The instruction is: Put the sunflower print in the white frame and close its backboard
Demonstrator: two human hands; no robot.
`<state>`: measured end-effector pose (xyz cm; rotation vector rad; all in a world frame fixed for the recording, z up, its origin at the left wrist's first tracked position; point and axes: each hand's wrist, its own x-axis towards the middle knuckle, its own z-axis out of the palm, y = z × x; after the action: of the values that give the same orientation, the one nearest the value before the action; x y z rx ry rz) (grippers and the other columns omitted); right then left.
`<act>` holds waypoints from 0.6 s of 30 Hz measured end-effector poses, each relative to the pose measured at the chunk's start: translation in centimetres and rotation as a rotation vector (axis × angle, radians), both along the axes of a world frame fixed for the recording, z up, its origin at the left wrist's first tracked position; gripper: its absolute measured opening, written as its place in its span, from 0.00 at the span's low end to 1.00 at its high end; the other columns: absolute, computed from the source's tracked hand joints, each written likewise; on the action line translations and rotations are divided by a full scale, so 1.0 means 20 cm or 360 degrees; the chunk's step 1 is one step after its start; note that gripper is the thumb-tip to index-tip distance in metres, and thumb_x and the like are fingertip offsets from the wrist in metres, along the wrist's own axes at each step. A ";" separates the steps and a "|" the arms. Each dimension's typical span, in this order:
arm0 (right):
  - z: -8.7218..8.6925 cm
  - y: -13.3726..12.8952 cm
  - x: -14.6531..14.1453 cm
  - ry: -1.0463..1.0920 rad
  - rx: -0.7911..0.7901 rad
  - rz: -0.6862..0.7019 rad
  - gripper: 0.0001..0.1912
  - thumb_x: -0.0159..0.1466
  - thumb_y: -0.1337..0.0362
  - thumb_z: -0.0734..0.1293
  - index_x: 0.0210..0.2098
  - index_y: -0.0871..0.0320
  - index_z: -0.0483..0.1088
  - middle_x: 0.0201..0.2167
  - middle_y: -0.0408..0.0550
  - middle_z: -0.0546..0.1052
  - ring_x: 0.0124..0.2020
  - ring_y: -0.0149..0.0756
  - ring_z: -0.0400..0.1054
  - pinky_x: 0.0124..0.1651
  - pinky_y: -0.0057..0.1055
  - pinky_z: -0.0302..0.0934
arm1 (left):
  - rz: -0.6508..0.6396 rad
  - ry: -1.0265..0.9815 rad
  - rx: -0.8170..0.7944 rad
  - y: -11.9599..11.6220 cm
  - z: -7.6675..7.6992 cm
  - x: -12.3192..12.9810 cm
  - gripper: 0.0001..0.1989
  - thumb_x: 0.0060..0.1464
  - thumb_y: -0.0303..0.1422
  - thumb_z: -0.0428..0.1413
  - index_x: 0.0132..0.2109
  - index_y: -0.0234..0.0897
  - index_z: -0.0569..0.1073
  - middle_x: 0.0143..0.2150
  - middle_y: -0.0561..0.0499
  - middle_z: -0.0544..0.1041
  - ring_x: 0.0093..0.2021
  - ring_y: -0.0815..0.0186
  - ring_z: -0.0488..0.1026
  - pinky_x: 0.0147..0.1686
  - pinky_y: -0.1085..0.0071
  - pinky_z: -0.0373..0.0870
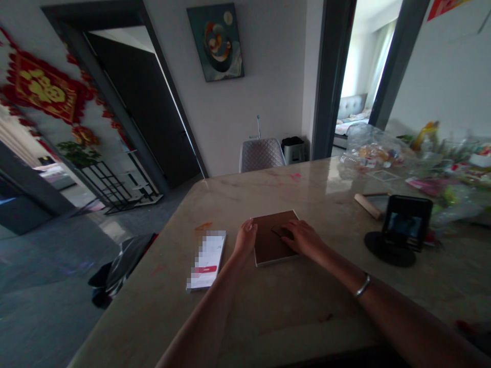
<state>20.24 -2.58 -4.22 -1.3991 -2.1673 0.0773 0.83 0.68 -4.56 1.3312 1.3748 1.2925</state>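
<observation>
At the near side of the marble counter (268,327), a flat brown square board (270,240) w/ a pale rim lies roughly mid-counter, right at the person's hands. R hand (299,237) sits on top of it, fingers loosely spread, hand mostly open; no real grip on show, and can't tell if it's pressing or just resting. A darker brown patch (283,231) under those fingers could be a separate piece or only shadow, hard to say. L hand (245,239) is bunched, fingertips at the board's left edge; can't tell if it has hold of that edge.

Just left of the board lies a white slip (207,260) w/ a red band, partly blurred. To the right are a black phone stand (402,230) and a wooden handle (368,206), w/ plastic bags of snacks (372,153) heaped further back.

Risks, my read: polished stone looks slick, so a sideways shove could skate the board into the slip. A wide swing of the R arm could tip the stand, and the bangle (362,285) on that wrist could scrape the counter.
</observation>
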 end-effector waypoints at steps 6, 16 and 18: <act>0.04 -0.03 -0.01 -0.0047 -0.0012 -0.0005 0.15 0.55 0.62 0.63 0.42 0.58 0.68 0.38 0.52 0.71 0.42 0.40 0.64 0.45 0.37 0.58 | -0.0003 0.0486 0.0157 -0.01 0.01 0.02 0.15 0.44 0.28 0.53 0.42 0.31 0.71 0.52 0.39 0.67 0.55 0.57 0.59 0.55 0.64 0.48; 0.06 -0.03 -0.03 0.0114 -0.0097 -0.0012 0.15 0.52 0.64 0.64 0.40 0.60 0.68 0.36 0.52 0.72 0.40 0.39 0.65 0.43 0.35 0.59 | -0.0091 -0.0066 -0.0054 0.00 0.00 -0.02 0.14 0.41 0.26 0.54 0.39 0.37 0.72 0.41 0.44 0.74 0.48 0.56 0.66 0.45 0.63 0.62; 0.07 -0.04 -0.02 0.0150 -0.0110 -0.0019 0.15 0.51 0.64 0.64 0.38 0.59 0.68 0.35 0.51 0.72 0.39 0.38 0.65 0.42 0.34 0.59 | -0.0108 -0.0067 -0.0062 0.01 -0.01 -0.03 0.13 0.41 0.26 0.55 0.38 0.37 0.72 0.39 0.45 0.75 0.45 0.57 0.68 0.43 0.64 0.63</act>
<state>19.78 -3.31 -2.83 -1.4174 -2.0966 0.2116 0.26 0.94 -4.83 1.3062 1.3088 1.2359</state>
